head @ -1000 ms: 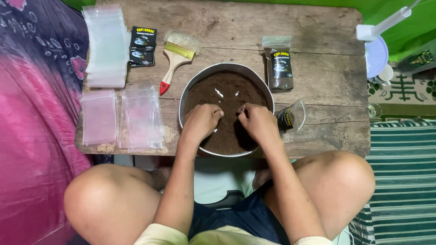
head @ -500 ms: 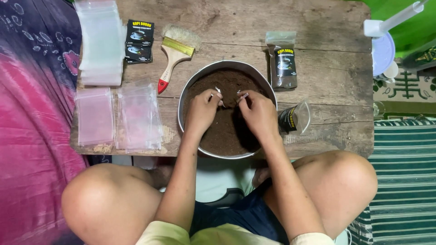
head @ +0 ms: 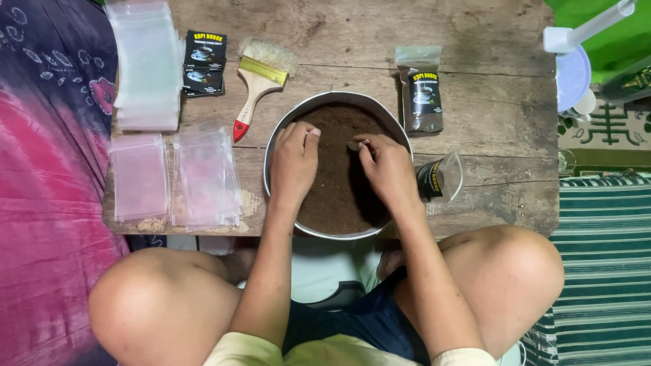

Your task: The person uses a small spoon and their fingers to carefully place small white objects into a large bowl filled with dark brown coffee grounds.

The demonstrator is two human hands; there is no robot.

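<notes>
A round metal bowl [head: 278,129] full of dark brown powder [head: 339,196] sits on a low wooden table [head: 488,122] in front of my crossed legs. Both hands are inside the bowl, above the powder. My left hand [head: 293,161] hovers over the left half with its fingers curled in; I see nothing clearly held in it. My right hand [head: 388,168] is over the right half, its fingertips pinched on a small scoop-like thing [head: 354,144] with powder on it.
A red-tipped paintbrush [head: 254,88] lies left of the bowl, with black labels [head: 203,64], a stack of clear bags [head: 146,68] and flat clear pouches [head: 203,177] further left. A filled pouch [head: 420,91] and an open pouch [head: 442,177] lie to the right. White plastic ware [head: 573,78] stands off the table's right end.
Both hands have moved from the near part of the bowl toward its far side. The right fingers now pinch the small scoop-like thing.
</notes>
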